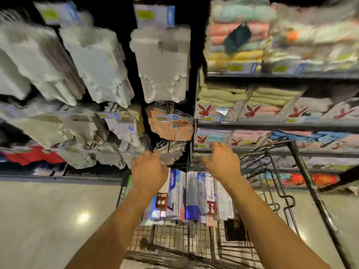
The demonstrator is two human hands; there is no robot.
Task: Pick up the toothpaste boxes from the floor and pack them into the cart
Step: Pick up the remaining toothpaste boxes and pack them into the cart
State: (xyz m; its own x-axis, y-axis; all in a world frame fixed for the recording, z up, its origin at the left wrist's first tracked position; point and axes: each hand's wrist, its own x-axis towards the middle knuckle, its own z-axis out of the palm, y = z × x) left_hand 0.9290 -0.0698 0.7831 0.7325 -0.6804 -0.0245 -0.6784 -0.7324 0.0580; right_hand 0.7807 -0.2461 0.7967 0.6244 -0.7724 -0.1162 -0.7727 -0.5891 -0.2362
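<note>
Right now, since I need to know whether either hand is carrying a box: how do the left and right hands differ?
The left hand overlaps the left end of the toothpaste boxes in the cart. The right hand sits higher in the frame, over their right end. The left hand's fingers look straighter, while the right hand's curl loosely. Both hands are empty, with their backs up.

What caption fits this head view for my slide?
Open left hand and right hand over toothpaste boxes in the cart.

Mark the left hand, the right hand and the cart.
left hand (148, 171), head view, back of hand.
right hand (223, 164), head view, back of hand.
cart (174, 239), head view, near wire wall.
</note>
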